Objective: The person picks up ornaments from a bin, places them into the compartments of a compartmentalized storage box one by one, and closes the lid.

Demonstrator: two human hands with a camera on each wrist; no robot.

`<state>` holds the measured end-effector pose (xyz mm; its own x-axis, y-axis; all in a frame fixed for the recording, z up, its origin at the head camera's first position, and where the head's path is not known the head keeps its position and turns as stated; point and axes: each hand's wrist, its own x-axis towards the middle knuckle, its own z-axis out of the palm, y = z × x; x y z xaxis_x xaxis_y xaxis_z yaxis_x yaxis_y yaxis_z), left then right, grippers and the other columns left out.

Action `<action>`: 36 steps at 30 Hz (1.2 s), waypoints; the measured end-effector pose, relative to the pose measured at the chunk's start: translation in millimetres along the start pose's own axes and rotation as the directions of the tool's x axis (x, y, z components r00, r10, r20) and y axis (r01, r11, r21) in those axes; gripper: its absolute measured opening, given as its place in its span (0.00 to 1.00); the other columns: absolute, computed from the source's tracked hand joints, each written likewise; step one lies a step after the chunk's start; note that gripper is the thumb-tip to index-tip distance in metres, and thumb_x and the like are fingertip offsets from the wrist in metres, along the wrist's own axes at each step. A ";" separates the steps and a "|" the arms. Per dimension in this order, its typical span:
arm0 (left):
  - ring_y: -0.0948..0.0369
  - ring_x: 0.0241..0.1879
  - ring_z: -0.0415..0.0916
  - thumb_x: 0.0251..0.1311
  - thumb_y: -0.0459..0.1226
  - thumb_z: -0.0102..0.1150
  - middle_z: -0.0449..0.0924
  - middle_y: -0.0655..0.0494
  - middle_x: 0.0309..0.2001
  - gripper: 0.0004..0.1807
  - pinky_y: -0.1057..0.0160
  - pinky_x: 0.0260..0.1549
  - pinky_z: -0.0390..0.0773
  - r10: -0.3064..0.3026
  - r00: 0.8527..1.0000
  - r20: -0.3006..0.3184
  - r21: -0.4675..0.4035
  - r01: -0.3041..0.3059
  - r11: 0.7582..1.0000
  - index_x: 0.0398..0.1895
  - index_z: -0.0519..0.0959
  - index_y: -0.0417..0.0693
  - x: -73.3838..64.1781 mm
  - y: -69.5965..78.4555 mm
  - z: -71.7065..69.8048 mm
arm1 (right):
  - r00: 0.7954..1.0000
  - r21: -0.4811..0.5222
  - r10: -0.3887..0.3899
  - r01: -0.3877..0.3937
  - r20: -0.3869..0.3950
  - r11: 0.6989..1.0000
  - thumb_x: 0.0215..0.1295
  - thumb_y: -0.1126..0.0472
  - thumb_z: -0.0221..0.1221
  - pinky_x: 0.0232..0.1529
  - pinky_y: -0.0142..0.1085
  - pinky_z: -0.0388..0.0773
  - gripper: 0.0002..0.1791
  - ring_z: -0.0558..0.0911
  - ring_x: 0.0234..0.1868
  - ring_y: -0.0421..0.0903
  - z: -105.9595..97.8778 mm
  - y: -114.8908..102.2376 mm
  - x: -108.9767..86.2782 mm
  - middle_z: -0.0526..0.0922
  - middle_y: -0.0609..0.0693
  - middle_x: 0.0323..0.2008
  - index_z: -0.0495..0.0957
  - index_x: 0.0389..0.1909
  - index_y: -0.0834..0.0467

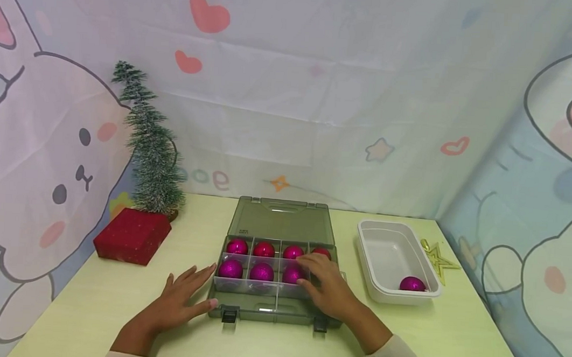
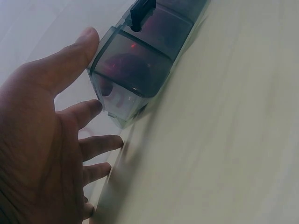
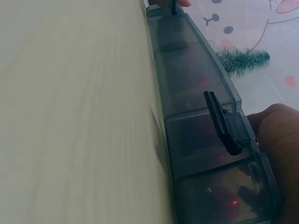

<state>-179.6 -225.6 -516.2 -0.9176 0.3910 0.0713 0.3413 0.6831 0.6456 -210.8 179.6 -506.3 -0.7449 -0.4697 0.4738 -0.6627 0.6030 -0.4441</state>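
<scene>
A grey translucent divided box (image 1: 243, 301) lies with its lid (image 1: 282, 221) tipped back. Shiny red and magenta Christmas balls sit in its compartments, among them a red ball (image 1: 264, 249) in the back row and a magenta ball (image 1: 261, 271) in front. My left hand (image 1: 177, 302) is spread beside the box's left side, thumb at the front corner; in the left wrist view, thumb and index (image 2: 60, 70) reach the box end. Over the right compartments my right hand (image 1: 331, 286) bends down, its thumb close to a magenta ball (image 1: 293, 274). The palm hides the front right compartment; I cannot tell whether it holds anything.
A white tray (image 1: 369, 277) with one magenta ball (image 1: 412, 284) stands to the right, a gold star (image 1: 438, 260) beside it. At the back left are a small frosted tree (image 1: 153, 155) and a red box (image 1: 132, 236). A printed cloth (image 1: 289, 119) hangs behind.
</scene>
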 end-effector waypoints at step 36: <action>0.25 0.84 0.49 0.72 0.56 0.65 0.67 0.40 0.83 0.45 0.10 0.70 0.30 0.000 1.000 0.004 -0.009 0.000 1.000 0.88 0.61 0.56 1.2 -1.8 1.3 | 0.983 0.010 0.103 -0.103 -0.150 0.995 0.71 0.67 0.71 0.70 0.64 0.76 0.24 0.80 0.71 0.63 -68.0 30.5 -11.2 0.83 0.59 0.66 0.82 0.66 0.62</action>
<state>-181.0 -225.6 -518.2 -0.9166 0.3938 0.0684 0.3398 0.6777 0.6521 -217.5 247.1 -473.5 -0.7894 -0.3029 0.5339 -0.5831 0.6419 -0.4980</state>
